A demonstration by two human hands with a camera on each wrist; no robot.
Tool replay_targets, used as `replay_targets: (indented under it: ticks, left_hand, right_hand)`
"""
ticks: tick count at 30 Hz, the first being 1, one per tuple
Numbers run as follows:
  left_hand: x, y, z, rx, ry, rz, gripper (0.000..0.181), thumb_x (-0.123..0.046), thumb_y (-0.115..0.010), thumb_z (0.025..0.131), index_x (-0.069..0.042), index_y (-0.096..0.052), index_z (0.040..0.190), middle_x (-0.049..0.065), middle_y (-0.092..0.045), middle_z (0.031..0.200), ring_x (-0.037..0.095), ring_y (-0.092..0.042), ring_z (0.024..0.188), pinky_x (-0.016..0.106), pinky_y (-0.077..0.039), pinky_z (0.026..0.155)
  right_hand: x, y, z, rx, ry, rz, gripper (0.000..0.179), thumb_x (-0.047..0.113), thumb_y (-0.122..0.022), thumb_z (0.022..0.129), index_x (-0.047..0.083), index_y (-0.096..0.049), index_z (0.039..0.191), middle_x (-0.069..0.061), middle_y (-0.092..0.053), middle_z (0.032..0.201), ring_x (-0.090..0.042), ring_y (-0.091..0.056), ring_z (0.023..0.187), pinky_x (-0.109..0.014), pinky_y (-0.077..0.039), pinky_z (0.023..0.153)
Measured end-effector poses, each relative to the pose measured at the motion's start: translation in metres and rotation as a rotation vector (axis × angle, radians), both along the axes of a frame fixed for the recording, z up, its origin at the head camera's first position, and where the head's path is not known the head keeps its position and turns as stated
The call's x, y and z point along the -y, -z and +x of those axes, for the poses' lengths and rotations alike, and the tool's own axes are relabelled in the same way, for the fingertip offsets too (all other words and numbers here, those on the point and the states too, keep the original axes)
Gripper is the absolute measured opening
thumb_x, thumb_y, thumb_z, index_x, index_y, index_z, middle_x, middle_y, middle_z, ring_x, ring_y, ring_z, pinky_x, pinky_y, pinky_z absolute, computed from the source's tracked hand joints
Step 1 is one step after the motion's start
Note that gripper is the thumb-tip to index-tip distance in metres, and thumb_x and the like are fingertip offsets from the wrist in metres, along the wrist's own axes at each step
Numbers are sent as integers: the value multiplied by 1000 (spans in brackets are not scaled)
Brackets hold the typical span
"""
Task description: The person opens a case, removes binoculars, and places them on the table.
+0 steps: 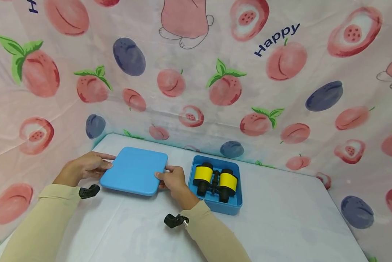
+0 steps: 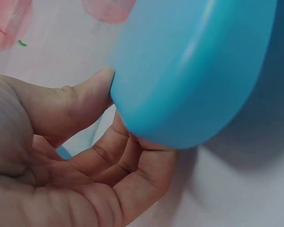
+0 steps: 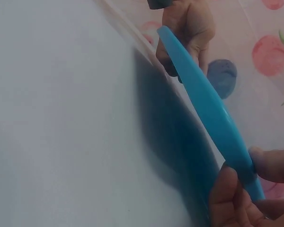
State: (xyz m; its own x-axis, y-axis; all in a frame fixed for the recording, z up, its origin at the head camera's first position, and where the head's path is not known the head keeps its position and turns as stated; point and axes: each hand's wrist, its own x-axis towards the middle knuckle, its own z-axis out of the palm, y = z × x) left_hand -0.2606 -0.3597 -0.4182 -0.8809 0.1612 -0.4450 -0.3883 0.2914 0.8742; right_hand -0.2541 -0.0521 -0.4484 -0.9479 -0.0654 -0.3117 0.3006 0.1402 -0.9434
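Note:
A flat blue lid (image 1: 135, 171) with rounded corners is held between both hands, raised a little off the white table. My left hand (image 1: 86, 167) pinches its left edge, thumb at the rim and fingers beneath, as the left wrist view shows on the lid's corner (image 2: 180, 94). At the right edge my right hand (image 1: 174, 182) grips with the thumb on top and fingers below. In the right wrist view the lid (image 3: 208, 109) stands clear of its shadow. To the right sits an uncovered blue box (image 1: 220, 208) holding yellow and black binoculars (image 1: 215, 180).
A white-covered table (image 1: 291, 218) lies under everything. Behind it and to the left hangs a fruit-patterned cloth (image 1: 196, 91), meeting the table's back edge. A black wrist device (image 1: 89, 191) sticks out from the left sleeve, another (image 1: 176, 220) from the right.

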Motion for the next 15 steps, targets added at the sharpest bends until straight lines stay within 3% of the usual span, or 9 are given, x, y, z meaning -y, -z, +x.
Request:
replay_targets:
  ticks: [6,15]
  left_hand:
    - [1,4,-2,46,-13,68,71,-3,-62,102,6,-25,162,-4,-70,97,11,-64,89,28,-60,81]
    - [-2,3,-3,70,-9,35,70,-4,-63,102,6,-26,161,-1,-68,97,13,-62,88,28,-60,81]
  right_hand:
    - [-1,-2,-1,7,-21,-8,55,14,-79,94,0,-59,143,-9,-73,91,-12,-64,61,-21,-59,58]
    - [-4,3,0,30,-19,-7,55,16,-79,94,1,-59,143,-9,-75,89,-12,-65,61,-22,-60,59]
